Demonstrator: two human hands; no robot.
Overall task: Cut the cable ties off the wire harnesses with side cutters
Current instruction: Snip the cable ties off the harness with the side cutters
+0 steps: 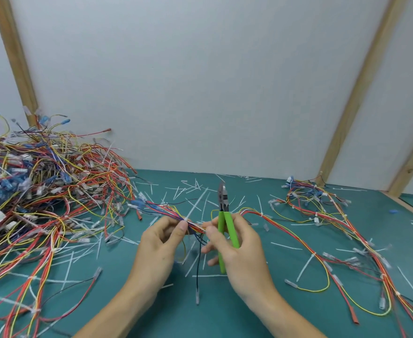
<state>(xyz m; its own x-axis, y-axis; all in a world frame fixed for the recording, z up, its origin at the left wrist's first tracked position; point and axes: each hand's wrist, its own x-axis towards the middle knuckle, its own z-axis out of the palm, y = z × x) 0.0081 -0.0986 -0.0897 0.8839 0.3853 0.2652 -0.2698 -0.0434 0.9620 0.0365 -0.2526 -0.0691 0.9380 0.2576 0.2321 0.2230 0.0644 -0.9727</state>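
A harness (195, 226) is pinched above the mat (132, 276) between the left hand (162, 242) and right hand (232, 245). Cutters (226, 223) are also gripped by the right hand, jaws pointing up above the harness.

A wire harness (193, 225) ran between the fingers of the left hand (162, 242) and right hand (232, 250). The side cutters (225, 215) stood up from the right fingers. A wire pile (42, 181) lay far left of the fingers, cut ties (195, 191) behind them on the table (261, 320), more harnesses (322, 206) to the right.
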